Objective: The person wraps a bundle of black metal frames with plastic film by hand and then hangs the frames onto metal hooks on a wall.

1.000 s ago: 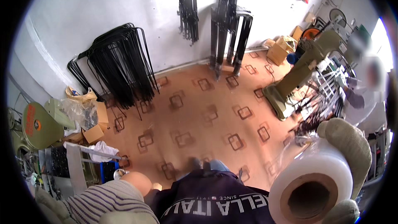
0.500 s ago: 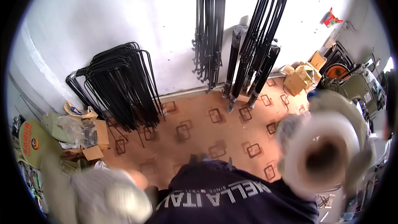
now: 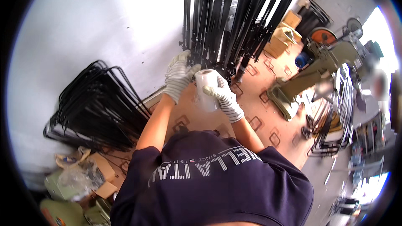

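Observation:
A roll of clear stretch film [image 3: 204, 84] stands nearly upright in front of me, its core end facing up. My right hand [image 3: 224, 96], in a white striped knit glove, is closed round the roll, thumb across its near side. My left hand [image 3: 178, 75], gloved alike, reaches to the lower left edge of a bundle of black metal tube frames [image 3: 217, 21]. Its fingers stretch upward, with the thumb apart and pointing toward the roll. Whether a film end lies between the left fingers and the frames cannot be made out.
More bent black tube frames [image 3: 96, 104] lean on the white wall at left. A cardboard box [image 3: 102, 169] with plastic bags stands below them. Cardboard boxes [image 3: 276, 46] and an olive-green machine [image 3: 318, 73] stand at right, beside a rack of bent metal tubes [image 3: 335, 121].
Both hands have come from the sides to the middle, at the foot of the standing frames. The film roll, at the right before, is now before me. My view has turned and moved closer.

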A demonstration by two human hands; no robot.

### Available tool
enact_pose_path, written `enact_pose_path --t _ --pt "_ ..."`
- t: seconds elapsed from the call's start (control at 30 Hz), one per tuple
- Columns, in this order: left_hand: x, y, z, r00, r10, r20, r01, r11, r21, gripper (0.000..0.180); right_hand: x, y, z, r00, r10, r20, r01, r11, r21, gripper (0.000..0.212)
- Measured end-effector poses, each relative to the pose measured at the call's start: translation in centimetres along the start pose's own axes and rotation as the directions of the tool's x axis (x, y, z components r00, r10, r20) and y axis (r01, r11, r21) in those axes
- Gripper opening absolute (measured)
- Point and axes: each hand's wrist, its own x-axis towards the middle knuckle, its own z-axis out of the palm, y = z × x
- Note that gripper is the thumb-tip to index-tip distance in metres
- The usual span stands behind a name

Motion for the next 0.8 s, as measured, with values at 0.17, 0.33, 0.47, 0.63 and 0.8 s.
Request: enact_pose_path --t 0.17,0.33,0.47,0.63,0.8 --pt "3.8 0.5 1.5 0.99 0.041 0.138 -0.015 0.984 -0.179 0.041 1.9 1.3 0.8 0.962 -0.113 -0.247 0.093 0.991 -0.093 0.059" --pt "3.4 -0.8 2.2 0.975 0.071 0.21 -0.053 0.994 -0.091 0.039 2.1 1.8 1.1 0.902 -0.135 -0.411 0.111 0.99 -0.082 0.061" --pt "3.3 -1.0 2.1 0.932 0.017 0.363 -0.028 0.999 0.024 0.035 2.0 1.6 1.5 0.873 -0.106 -0.476 0.067 0.993 -0.097 0.054" --pt "4.1 -1.1 0.5 0.95 0.231 0.209 -0.243 0.969 0.034 0.033 1.9 1.4 1.9 0.889 -0.112 -0.444 0.082 0.993 -0.087 0.055" --pt "5.3 -0.6 -0.7 0.942 0.134 0.308 -0.037 0.953 -0.302 0.027 1.6 1.4 1.5 0.905 -0.1 -0.414 0.089 0.995 -0.046 0.061"
